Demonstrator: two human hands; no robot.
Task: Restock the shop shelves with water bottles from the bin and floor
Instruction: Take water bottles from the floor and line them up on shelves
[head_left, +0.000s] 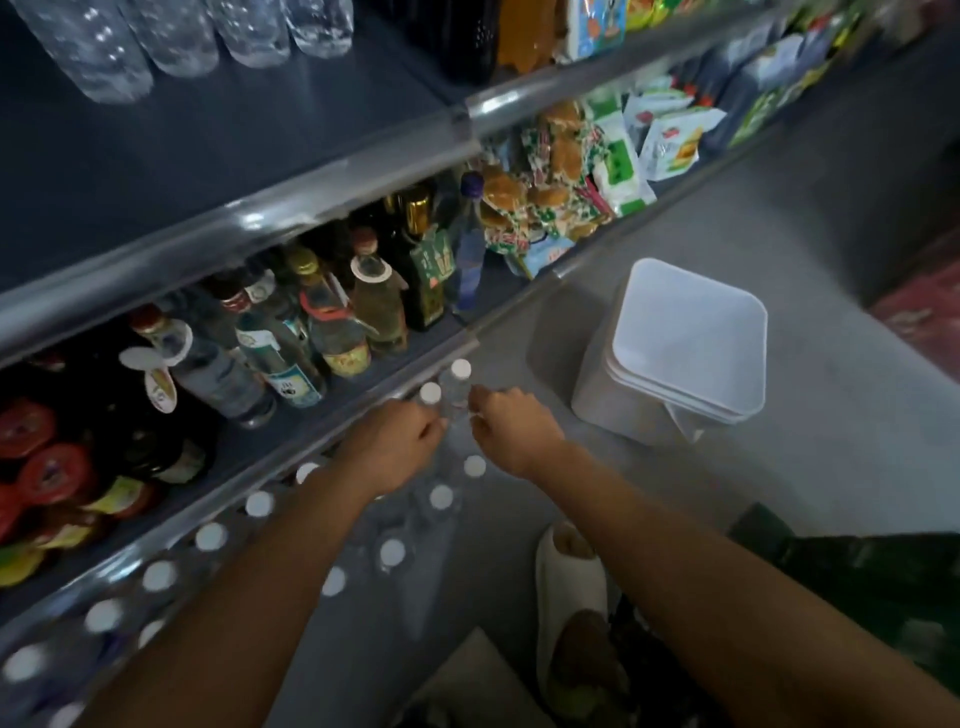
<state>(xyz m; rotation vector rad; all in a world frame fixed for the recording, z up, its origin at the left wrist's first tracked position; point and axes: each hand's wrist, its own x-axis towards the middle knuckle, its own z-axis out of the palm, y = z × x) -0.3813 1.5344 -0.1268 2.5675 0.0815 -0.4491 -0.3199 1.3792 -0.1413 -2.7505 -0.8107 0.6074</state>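
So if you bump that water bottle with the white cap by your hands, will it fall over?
Probably fairly easily: the water bottle stands tall and narrow, so a sideways knock could tip it. It looks clear and full, so likely heavy for its size. The neighbouring bottle and both hands, left hand and right hand, might steady it.

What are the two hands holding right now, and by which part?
Each hand grips a white-capped water bottle just below its cap: the left hand the nearer bottle, the right hand the farther bottle. Motion blur hides the exact finger placement.
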